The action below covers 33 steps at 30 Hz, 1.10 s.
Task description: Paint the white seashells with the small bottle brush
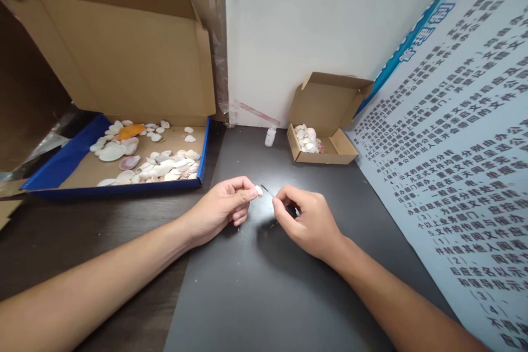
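Observation:
Between the thumb and fingers of my left hand (pixel 231 202) is a small white seashell (pixel 259 191), mostly covered by the fingertips. My right hand (pixel 305 219) pinches a thin dark brush (pixel 264 188) whose tip is beside the shell; I cannot tell whether they touch. A black part, apparently the brush's cap-like handle (pixel 292 210), shows inside the curled right fingers. Both hands are just above the dark grey mat. A small clear bottle (pixel 270 136) with a white label stands beyond them.
At the left lies an open blue-edged cardboard box (pixel 202 157) with many shells and an orange one (pixel 130 131). A smaller open cardboard box (pixel 325 157) with white shells (pixel 306 137) stands back right. A printed sheet (pixel 454 137) borders the right; a white panel (pixel 289 27) rises behind.

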{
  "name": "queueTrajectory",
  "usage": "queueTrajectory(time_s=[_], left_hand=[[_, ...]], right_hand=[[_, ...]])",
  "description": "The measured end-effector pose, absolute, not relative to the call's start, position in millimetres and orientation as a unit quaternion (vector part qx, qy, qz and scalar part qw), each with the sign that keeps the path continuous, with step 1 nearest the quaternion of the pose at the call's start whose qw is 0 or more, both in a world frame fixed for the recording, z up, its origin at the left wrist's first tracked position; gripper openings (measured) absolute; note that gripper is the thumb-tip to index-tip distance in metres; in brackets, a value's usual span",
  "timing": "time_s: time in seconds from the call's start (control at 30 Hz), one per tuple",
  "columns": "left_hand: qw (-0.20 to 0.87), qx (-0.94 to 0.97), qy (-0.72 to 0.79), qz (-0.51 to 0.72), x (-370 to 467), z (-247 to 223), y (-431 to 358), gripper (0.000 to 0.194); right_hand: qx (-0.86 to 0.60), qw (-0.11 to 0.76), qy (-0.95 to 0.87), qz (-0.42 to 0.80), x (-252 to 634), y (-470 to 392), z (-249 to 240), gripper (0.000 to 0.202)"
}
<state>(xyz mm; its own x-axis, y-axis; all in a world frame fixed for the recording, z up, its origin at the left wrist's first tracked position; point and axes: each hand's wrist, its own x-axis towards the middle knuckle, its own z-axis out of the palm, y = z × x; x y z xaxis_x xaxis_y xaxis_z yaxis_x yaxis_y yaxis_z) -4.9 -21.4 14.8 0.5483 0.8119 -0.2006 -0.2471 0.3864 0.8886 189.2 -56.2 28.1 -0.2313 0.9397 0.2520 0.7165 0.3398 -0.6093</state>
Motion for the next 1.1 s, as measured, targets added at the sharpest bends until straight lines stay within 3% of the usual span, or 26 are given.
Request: queueTrajectory(time_s=[0.6, 0.97, 1.1], left_hand=[[0.766, 0.432, 0.323, 0.350, -4.9, 14.9, -22.2, 0.028], [0.763, 0.435, 0.325, 0.352, -4.3, 15.7, -22.4, 0.028], [0.762, 0.438, 0.325, 0.348, -4.6, 16.0, -22.6, 0.027]], right_hand=[[-0.512, 0.307, -0.789, 0.148, 188.5, -54.8, 27.3, 0.019], [-0.485, 0.377, -0.780, 0.119, 190.6, -55.8, 30.9, 0.021], [-0.505, 0.308, -0.794, 0.141, 190.1, -52.9, 28.7, 0.020]])
